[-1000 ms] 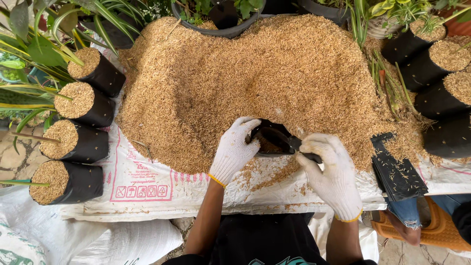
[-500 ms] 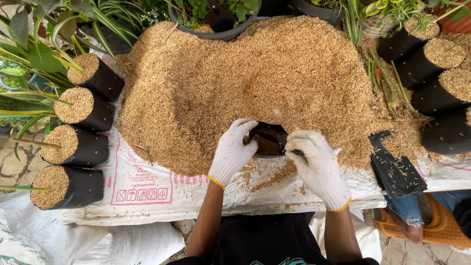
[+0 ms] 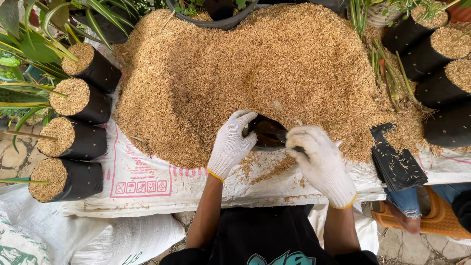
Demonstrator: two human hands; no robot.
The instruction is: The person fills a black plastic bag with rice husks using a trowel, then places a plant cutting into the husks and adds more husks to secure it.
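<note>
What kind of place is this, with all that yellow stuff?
Probably a garden or plant nursery. A big heap of husks lies on a white sack sheet, black grow bags filled with husks stand in rows, and leafy plants grow around.

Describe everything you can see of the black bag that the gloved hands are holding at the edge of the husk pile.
The black bag is a soft, thin plastic grow bag, glossy and creased. It lies tilted at the near edge of the husk pile, its mouth held open with brown husk showing inside. The left hand grips its left rim; the right hand, also in a white knit glove, covers its right side. Its base is hidden.
</note>
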